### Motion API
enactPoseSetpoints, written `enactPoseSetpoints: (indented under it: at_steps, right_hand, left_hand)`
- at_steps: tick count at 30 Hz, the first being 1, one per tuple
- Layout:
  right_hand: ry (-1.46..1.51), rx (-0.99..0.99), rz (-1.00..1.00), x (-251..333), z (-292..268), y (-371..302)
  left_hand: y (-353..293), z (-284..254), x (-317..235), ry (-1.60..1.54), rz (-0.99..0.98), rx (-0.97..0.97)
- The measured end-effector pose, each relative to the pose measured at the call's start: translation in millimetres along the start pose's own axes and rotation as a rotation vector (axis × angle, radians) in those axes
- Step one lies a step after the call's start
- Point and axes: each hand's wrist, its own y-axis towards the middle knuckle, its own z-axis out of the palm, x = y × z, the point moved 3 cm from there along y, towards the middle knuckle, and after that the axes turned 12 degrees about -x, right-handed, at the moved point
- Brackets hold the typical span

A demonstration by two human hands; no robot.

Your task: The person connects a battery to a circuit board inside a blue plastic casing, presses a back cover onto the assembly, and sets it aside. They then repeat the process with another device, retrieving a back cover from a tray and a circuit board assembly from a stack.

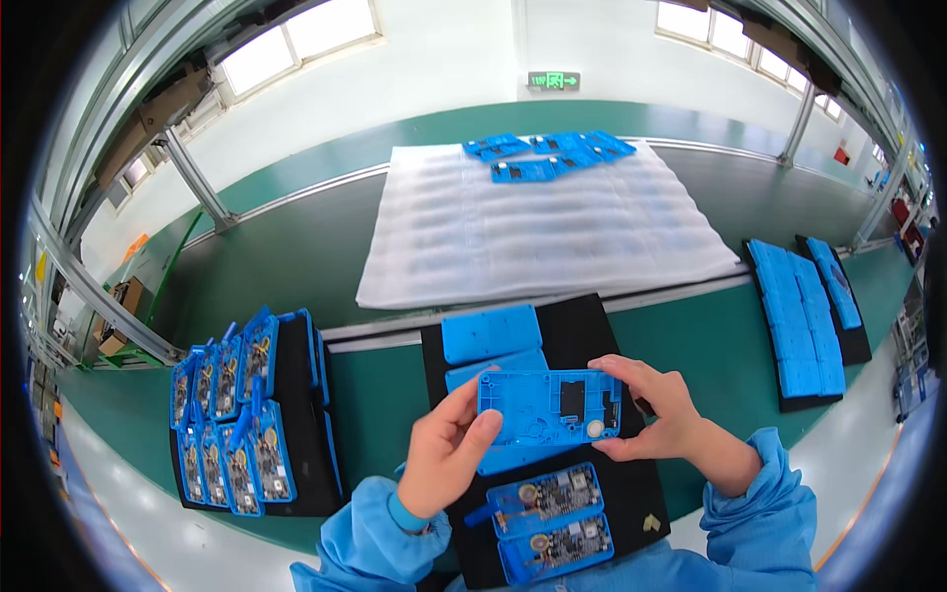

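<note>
Held level between both hands is a blue plastic casing half (pixel 528 403), its ribbed inner side facing up, with black pieces and a small white disc at its right end. My left hand (pixel 449 449) grips its left end, thumb on the near corner. At the right end, my right hand (pixel 666 412) pinches it between fingers and thumb. Beneath and beyond it lie flat blue casing pieces (pixel 490 333) on a black mat (pixel 582 335). Closer to me, two open blue casings with circuit boards (pixel 562 493) rest on that mat.
Several board-filled blue casings (pixel 266 459) stand on a black mat at left. Rows of blue casing pieces (pixel 794 321) cover another mat at right. Across the metal rail, white foam sheeting (pixel 533 237) lies on the dark belt, with more blue casing halves (pixel 523 172) on its far edge.
</note>
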Motion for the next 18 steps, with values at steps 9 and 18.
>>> enactPoseSetpoints:
  at_steps: [9, 18]
  right_hand:
    - [0.02, 0.034, 0.092, 35.1, -14.6, -22.0]
    - [-0.164, -0.279, 0.688, -19.8, -25.9, -83.8]
  left_hand:
    - [-29.7, 4.7, -10.6, -0.069, -0.291, 0.073]
    - [-74.4, -25.2, 0.3, 0.844, 0.218, 0.055]
